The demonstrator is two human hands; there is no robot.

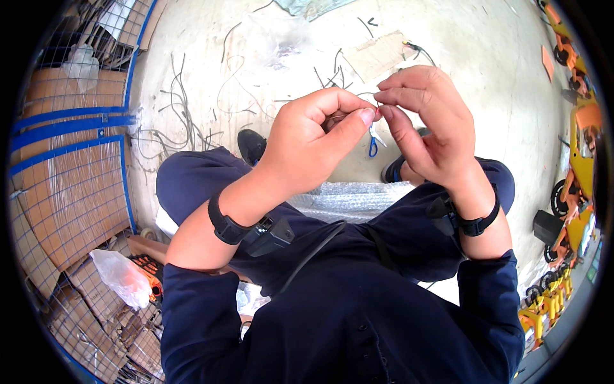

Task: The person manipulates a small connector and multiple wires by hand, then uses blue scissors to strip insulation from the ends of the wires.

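My left hand [313,137] is closed, its thumb and index finger pinching a thin wire [367,94] that shows a little red at the fingertips. Meeting it from the other side, my right hand [435,121] has its thumb and fingertips at the same wire, with the upper fingers stretched toward the left. The wire's short dark end curves up between the two hands; the rest is mostly hidden by my fingers. Below the fingertips, scissors with blue handles [373,146] are seen lower down, between my legs.
Loose dark wires [182,109] lie scattered on the pale floor, beside a cardboard piece [374,56] and a clear plastic bag [281,45]. Bubble wrap [348,200] lies between my knees. A blue mesh cage [70,198] holding cardboard stands left; yellow-orange wheeled items [579,185] line the right.
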